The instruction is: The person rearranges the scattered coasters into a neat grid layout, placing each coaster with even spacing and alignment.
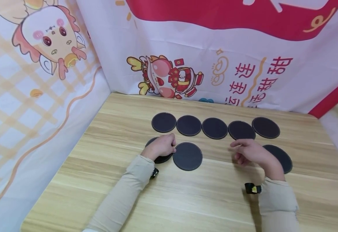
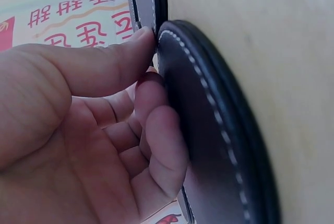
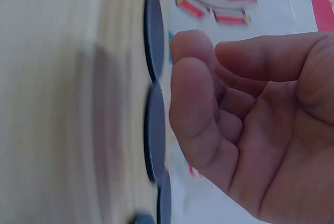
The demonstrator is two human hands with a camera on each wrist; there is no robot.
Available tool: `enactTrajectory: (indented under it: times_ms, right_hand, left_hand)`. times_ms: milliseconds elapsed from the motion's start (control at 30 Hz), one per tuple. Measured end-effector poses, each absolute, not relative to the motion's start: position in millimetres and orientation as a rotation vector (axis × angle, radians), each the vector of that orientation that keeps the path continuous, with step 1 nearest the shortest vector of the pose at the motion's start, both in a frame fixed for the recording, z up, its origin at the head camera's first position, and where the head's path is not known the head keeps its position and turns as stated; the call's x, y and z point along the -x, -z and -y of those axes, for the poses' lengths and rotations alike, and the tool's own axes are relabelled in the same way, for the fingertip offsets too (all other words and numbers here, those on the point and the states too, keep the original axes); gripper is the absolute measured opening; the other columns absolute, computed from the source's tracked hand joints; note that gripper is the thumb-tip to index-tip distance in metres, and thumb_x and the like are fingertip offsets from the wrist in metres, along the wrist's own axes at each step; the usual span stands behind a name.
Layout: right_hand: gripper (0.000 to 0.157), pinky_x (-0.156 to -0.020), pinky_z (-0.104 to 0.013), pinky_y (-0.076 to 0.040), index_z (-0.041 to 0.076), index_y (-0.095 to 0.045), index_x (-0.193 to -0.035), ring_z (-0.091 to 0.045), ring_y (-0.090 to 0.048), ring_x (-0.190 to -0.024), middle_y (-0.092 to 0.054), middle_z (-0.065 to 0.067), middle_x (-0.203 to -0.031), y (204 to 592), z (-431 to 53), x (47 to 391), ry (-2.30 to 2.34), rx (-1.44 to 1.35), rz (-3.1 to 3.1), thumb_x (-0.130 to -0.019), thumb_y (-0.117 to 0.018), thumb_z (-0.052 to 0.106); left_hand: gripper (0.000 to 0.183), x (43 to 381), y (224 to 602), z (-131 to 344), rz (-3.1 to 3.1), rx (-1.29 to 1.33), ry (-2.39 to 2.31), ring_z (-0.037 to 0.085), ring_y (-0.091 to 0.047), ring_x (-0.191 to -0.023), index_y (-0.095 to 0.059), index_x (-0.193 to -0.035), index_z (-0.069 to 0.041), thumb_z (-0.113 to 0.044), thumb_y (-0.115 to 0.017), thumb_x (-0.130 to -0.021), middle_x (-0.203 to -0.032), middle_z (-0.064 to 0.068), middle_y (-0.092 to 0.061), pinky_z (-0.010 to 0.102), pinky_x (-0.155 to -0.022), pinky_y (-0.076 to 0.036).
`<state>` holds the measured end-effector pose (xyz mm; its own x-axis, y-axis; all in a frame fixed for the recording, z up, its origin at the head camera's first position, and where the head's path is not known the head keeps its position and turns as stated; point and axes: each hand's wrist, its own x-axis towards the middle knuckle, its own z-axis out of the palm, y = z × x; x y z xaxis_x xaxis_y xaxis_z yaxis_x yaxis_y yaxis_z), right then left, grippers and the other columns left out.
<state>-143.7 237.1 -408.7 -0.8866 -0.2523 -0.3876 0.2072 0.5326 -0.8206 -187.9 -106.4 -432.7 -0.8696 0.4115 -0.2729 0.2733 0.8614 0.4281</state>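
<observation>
My left hand is over the left round black coaster of the nearer row. In the left wrist view, its bent fingers rest against this coaster, which has white stitching and a thick, layered-looking edge. The thumb tip is at the edge where it meets the neighbouring coaster. My right hand hovers above the table, just in front of the farther row, its fingers loosely curled around nothing. Behind its wrist lies another black coaster, partly hidden by the forearm.
Along the back of the wooden table several black coasters lie side by side, the rightmost set slightly farther back. A printed white cloth hangs behind the table, and another hangs at the left.
</observation>
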Motion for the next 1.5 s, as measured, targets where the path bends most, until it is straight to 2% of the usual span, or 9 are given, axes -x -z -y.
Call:
enactTrajectory:
  times_ms: [233, 533, 667, 767, 967, 1100, 1167, 1333, 1500]
  right_hand:
    - [0.041, -0.063, -0.041, -0.058, -0.019, -0.039, -0.138, -0.025, -0.064, -0.072, -0.062, -0.017, -0.087, 406.7, -298.3, 133.2, 1.263, -0.090, -2.403, -0.104, -0.034, 0.005]
    - [0.045, -0.063, -0.038, -0.059, -0.025, -0.039, -0.131, -0.021, -0.062, -0.068, -0.060, -0.020, -0.085, 405.5, -352.5, 121.6, 1.058, -0.258, -2.586, -0.103, -0.035, 0.010]
    - [0.044, -0.062, -0.037, -0.054, -0.023, -0.046, -0.123, -0.023, -0.060, -0.066, -0.059, -0.014, -0.076, 404.7, -369.3, 116.0, 0.882, -0.316, -2.677, -0.102, -0.038, 0.016]
    - [0.047, -0.065, -0.040, -0.049, -0.022, -0.047, -0.121, -0.027, -0.060, -0.068, -0.059, -0.018, -0.078, 403.8, -377.8, 113.0, 0.776, -0.365, -2.713, -0.103, -0.040, 0.021]
    - [0.057, -0.069, -0.045, -0.051, -0.024, -0.043, -0.124, -0.031, -0.063, -0.073, -0.057, -0.037, -0.106, 407.3, -387.9, 108.0, 0.757, -0.434, -2.696, -0.103, -0.044, 0.028]
    - [0.057, -0.066, -0.040, -0.052, -0.022, -0.046, -0.127, -0.032, -0.061, -0.079, -0.058, -0.032, -0.105, 416.3, -388.8, 111.8, 0.824, -0.396, -2.658, -0.103, -0.047, 0.030]
    - [0.057, -0.066, -0.039, -0.054, -0.022, -0.045, -0.129, -0.031, -0.061, -0.081, -0.058, -0.032, -0.106, 419.6, -387.6, 114.5, 0.870, -0.378, -2.625, -0.103, -0.048, 0.029]
    - [0.057, -0.067, -0.042, -0.056, -0.024, -0.040, -0.131, -0.028, -0.065, -0.077, -0.053, -0.040, -0.118, 421.3, -386.2, 114.9, 0.927, -0.358, -2.592, -0.104, -0.048, 0.026]
    - [0.048, -0.064, -0.040, -0.056, -0.023, -0.042, -0.124, -0.025, -0.062, -0.072, -0.055, -0.032, -0.103, 421.9, -386.7, 117.3, 0.989, -0.394, -2.567, -0.104, -0.047, 0.020]
  left_hand:
    - [0.016, 190.4, 435.3, 102.2, -2.664, -0.532, -0.551, 0.020, -0.055, -0.088, -0.058, -0.091, -0.010, -0.012, -0.074, -0.091, -0.091, 0.002, -0.057, 0.036, -0.082, -0.046]
    - [0.007, 188.5, 422.5, 91.1, -2.695, -0.531, -0.651, 0.019, -0.058, -0.089, -0.061, -0.099, -0.012, -0.017, -0.065, -0.098, -0.094, 0.001, -0.062, 0.037, -0.083, -0.048]
    - [0.013, 180.4, 416.0, 55.3, -2.580, -0.672, -0.841, 0.015, -0.063, -0.082, -0.065, -0.110, -0.009, -0.010, -0.063, -0.097, -0.091, 0.001, -0.067, 0.034, -0.077, -0.052]
    - [0.022, 173.6, 414.0, 16.1, -2.478, -0.759, -0.926, 0.011, -0.063, -0.074, -0.066, -0.116, -0.009, -0.005, -0.063, -0.094, -0.086, -0.002, -0.067, 0.028, -0.070, -0.052]
    - [0.030, 162.4, 418.9, -70.9, -2.428, -0.872, -0.934, 0.005, -0.059, -0.071, -0.068, -0.121, -0.014, -0.005, -0.065, -0.092, -0.086, -0.007, -0.064, 0.019, -0.067, -0.047]
    - [0.029, 161.6, 432.5, -115.0, -2.466, -0.853, -0.897, 0.004, -0.059, -0.079, -0.069, -0.120, -0.017, -0.006, -0.061, -0.095, -0.093, -0.008, -0.066, 0.017, -0.072, -0.045]
    - [0.029, 163.3, 441.8, -129.4, -2.497, -0.826, -0.881, 0.003, -0.059, -0.088, -0.070, -0.121, -0.019, -0.008, -0.062, -0.095, -0.104, -0.009, -0.069, 0.016, -0.077, -0.044]
    - [0.037, 164.8, 454.6, -150.9, -2.545, -0.765, -0.889, 0.004, -0.060, -0.110, -0.065, -0.133, -0.019, -0.013, -0.062, -0.096, -0.124, -0.010, -0.067, 0.018, -0.090, -0.045]
    - [0.055, 161.1, 457.2, -159.7, -2.393, -0.707, -1.138, 0.007, -0.056, -0.123, -0.050, -0.148, -0.013, -0.005, -0.056, -0.094, -0.133, 0.000, -0.064, 0.018, -0.098, -0.041]
